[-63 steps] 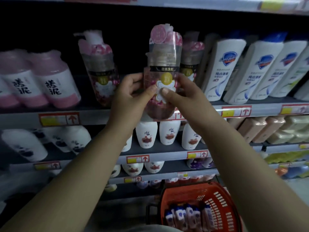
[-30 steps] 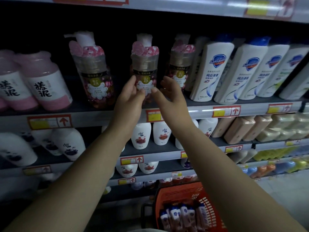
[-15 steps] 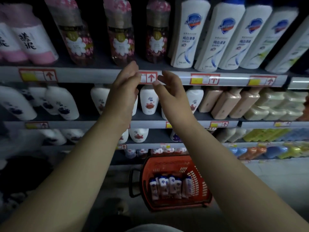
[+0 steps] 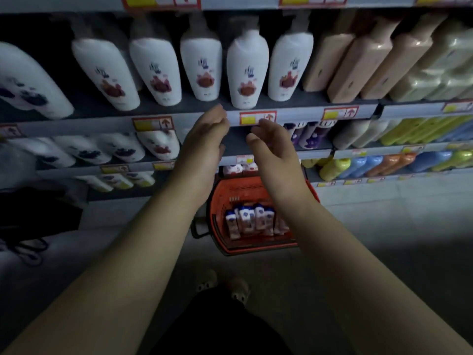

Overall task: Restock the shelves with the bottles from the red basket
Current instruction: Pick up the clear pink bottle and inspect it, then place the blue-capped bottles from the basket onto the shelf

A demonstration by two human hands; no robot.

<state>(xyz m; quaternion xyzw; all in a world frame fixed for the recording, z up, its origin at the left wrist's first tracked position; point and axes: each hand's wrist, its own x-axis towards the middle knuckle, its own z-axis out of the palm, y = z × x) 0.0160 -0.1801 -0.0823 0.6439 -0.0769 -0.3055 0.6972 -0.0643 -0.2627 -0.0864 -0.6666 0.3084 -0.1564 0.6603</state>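
In the head view two bare forearms reach forward in front of the shelves. The left hand is released: its fingers are loosely bent, its palm turns toward the other hand, and it grasps nothing. The right hand is released in the same way, with relaxed fingers and the thumb pointing toward the left hand. The two hands are near each other but apart. Their fingertips are in front of the grey shelf edge, just beside a red and yellow price tag; whether they touch it I cannot tell. On that shelf stands a row of white bottles with a red flower print, and to the right of them are beige bottles. The red basket stands on the grey floor below the hands, close to the lowest shelf and partly hidden behind both wrists. Inside it the bottles, white and pink with blue marks near the top, stand upright side by side in one tight row. The lower shelves at the right carry yellow, blue and orange bottles. At the bottom two light slippers show on the floor
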